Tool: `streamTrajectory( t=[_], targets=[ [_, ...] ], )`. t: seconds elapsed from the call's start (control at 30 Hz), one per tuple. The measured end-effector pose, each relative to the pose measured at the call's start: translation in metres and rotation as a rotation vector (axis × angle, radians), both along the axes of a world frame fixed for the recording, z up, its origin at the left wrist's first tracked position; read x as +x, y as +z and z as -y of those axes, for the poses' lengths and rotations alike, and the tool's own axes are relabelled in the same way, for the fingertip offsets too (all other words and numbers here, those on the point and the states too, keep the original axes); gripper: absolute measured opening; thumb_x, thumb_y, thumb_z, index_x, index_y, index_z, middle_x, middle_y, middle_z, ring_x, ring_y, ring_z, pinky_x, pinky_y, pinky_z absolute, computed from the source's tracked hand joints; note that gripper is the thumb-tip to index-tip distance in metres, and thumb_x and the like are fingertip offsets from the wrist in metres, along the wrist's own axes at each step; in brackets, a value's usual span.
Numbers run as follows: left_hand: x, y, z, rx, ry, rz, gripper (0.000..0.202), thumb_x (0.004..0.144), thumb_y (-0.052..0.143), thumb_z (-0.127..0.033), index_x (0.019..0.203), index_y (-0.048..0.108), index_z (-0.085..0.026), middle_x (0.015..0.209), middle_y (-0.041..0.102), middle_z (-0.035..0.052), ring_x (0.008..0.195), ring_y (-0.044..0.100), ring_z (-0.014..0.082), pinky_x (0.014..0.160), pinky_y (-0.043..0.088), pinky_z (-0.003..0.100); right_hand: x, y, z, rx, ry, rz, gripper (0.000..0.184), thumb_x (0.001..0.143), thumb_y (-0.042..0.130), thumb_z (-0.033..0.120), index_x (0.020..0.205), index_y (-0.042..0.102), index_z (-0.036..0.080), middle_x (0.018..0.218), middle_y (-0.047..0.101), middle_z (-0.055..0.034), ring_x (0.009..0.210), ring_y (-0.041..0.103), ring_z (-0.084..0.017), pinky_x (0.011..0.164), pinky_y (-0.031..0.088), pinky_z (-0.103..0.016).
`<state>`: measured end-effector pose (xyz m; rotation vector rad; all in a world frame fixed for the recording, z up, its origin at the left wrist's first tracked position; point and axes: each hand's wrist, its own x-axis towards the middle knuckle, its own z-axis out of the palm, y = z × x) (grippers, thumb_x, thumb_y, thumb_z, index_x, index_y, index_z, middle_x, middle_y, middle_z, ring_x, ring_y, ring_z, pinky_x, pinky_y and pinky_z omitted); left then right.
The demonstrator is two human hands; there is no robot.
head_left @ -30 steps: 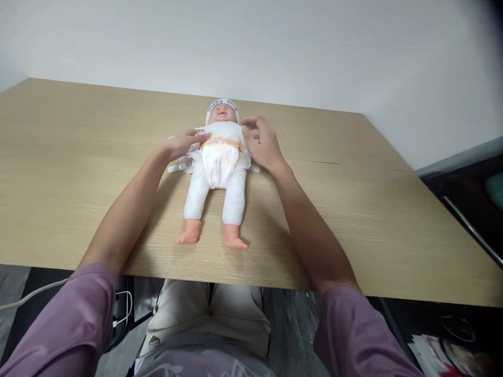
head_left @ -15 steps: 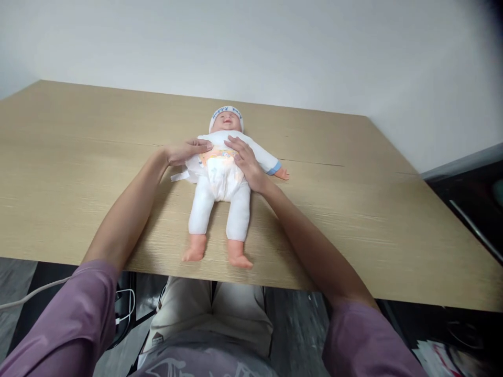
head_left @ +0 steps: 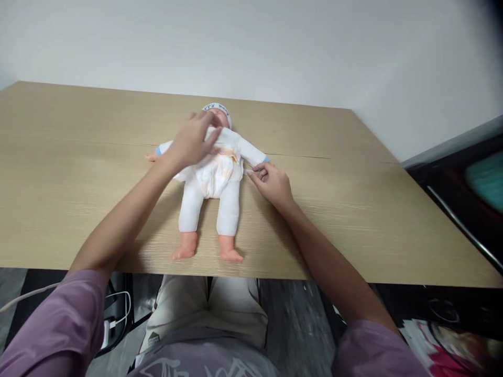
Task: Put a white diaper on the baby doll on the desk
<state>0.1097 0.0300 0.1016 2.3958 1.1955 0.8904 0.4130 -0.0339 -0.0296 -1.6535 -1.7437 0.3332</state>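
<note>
A baby doll (head_left: 210, 183) in white clothes and a white cap lies on its back on the wooden table (head_left: 353, 209), feet toward me. A printed diaper (head_left: 216, 175) is wrapped round its waist. My left hand (head_left: 192, 141) rests flat on the doll's chest and upper diaper, fingers spread, covering part of the face. My right hand (head_left: 271, 180) is at the doll's right side, beside the hip, with thumb and fingers pinched on the diaper's small white side tab (head_left: 248, 171).
A plain white wall stands behind the table. A dark surface with a teal object (head_left: 485, 180) lies off the table's right edge. White cables (head_left: 118, 309) hang below the front edge on the left, by my knees.
My left hand moved up from the doll's left side onto its chest. My right hand left the diaper front and went to the right side, pinching the tab. Both doll arms now show.
</note>
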Motion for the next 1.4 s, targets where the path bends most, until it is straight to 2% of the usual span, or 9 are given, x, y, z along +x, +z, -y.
streamTrajectory(
  t=[0.1, 0.2, 0.3, 0.53, 0.73, 0.83, 1.0, 1.13, 1.4],
  targets=[
    [0.033, -0.013, 0.018, 0.122, -0.15, -0.121, 0.038, 0.114, 0.054, -0.05, 0.125, 0.077, -0.022, 0.143, 0.075, 0.0147, 0.141, 0.06, 0.0385, 0.128, 0.041, 0.059, -0.004, 0.0, -0.005, -0.01, -0.047, -0.005, 0.022, 0.099, 0.084, 0.048, 0.101, 0.074, 0.028, 0.077, 0.073, -0.0025, 0.092, 0.073, -0.032, 0.094, 0.055, -0.045],
    [0.048, -0.027, 0.024, 0.1, -0.141, -0.267, 0.037, 0.11, 0.061, -0.05, 0.124, 0.082, -0.023, 0.148, 0.075, 0.0149, 0.147, 0.057, 0.0423, 0.127, 0.04, 0.062, -0.008, 0.0, -0.007, -0.026, -0.083, -0.05, 0.021, 0.096, 0.086, 0.046, 0.098, 0.073, 0.029, 0.078, 0.075, -0.0016, 0.092, 0.075, -0.032, 0.095, 0.056, -0.046],
    [0.047, -0.034, 0.022, 0.1, -0.127, -0.318, 0.037, 0.108, 0.063, -0.047, 0.127, 0.084, -0.023, 0.153, 0.074, 0.0145, 0.15, 0.055, 0.0438, 0.129, 0.038, 0.064, -0.008, 0.0, -0.007, -0.061, -0.102, -0.094, 0.022, 0.094, 0.088, 0.046, 0.097, 0.073, 0.03, 0.079, 0.076, -0.0013, 0.09, 0.076, -0.031, 0.094, 0.058, -0.047],
    [0.042, -0.034, 0.014, 0.083, -0.11, -0.302, 0.04, 0.103, 0.071, -0.048, 0.134, 0.082, -0.026, 0.153, 0.074, 0.0131, 0.151, 0.053, 0.0439, 0.13, 0.037, 0.064, -0.005, 0.004, -0.011, -0.135, -0.098, -0.127, 0.025, 0.09, 0.09, 0.045, 0.095, 0.072, 0.029, 0.078, 0.075, 0.0, 0.086, 0.074, -0.029, 0.091, 0.056, -0.044],
    [0.042, -0.033, 0.015, 0.061, -0.097, -0.294, 0.055, 0.094, 0.083, -0.064, 0.136, 0.082, -0.027, 0.157, 0.071, 0.0133, 0.154, 0.049, 0.0476, 0.131, 0.036, 0.065, -0.003, 0.001, -0.014, -0.195, -0.088, -0.183, 0.032, 0.087, 0.089, 0.052, 0.087, 0.067, 0.028, 0.075, 0.071, 0.0011, 0.076, 0.066, -0.024, 0.079, 0.05, -0.039],
    [0.043, -0.031, 0.017, 0.064, -0.083, -0.294, 0.057, 0.091, 0.087, -0.065, 0.134, 0.083, -0.027, 0.155, 0.072, 0.0132, 0.153, 0.051, 0.0481, 0.13, 0.037, 0.064, -0.003, 0.002, -0.014, -0.197, -0.028, -0.205, 0.037, 0.089, 0.083, 0.057, 0.078, 0.064, 0.028, 0.071, 0.067, 0.0007, 0.073, 0.062, -0.022, 0.075, 0.046, -0.038],
    [0.045, -0.033, 0.018, 0.07, -0.059, -0.294, 0.057, 0.086, 0.091, -0.059, 0.132, 0.082, -0.027, 0.153, 0.072, 0.0129, 0.15, 0.052, 0.0491, 0.127, 0.038, 0.065, -0.001, 0.014, -0.013, -0.208, 0.194, -0.473, 0.053, 0.082, 0.08, 0.077, 0.077, 0.061, 0.028, 0.067, 0.055, 0.0035, 0.065, 0.049, -0.018, 0.066, 0.039, -0.035],
    [0.047, -0.037, 0.016, 0.087, -0.056, -0.286, 0.057, 0.083, 0.093, -0.058, 0.13, 0.082, -0.028, 0.151, 0.073, 0.0131, 0.149, 0.052, 0.0504, 0.125, 0.039, 0.065, -0.013, 0.025, -0.012, -0.19, 0.255, -0.598, 0.064, 0.079, 0.082, 0.088, 0.076, 0.059, 0.029, 0.064, 0.046, 0.005, 0.062, 0.04, -0.016, 0.061, 0.035, -0.033],
    [0.051, -0.042, 0.015, 0.117, -0.034, -0.279, 0.059, 0.083, 0.09, -0.05, 0.134, 0.077, -0.024, 0.146, 0.073, 0.0167, 0.146, 0.055, 0.0509, 0.124, 0.04, 0.064, -0.062, 0.042, -0.042, -0.154, 0.324, -0.643, 0.06, 0.094, 0.078, 0.079, 0.074, 0.054, 0.028, 0.066, 0.048, 0.0036, 0.064, 0.045, -0.016, 0.063, 0.044, -0.032]
  ],
)
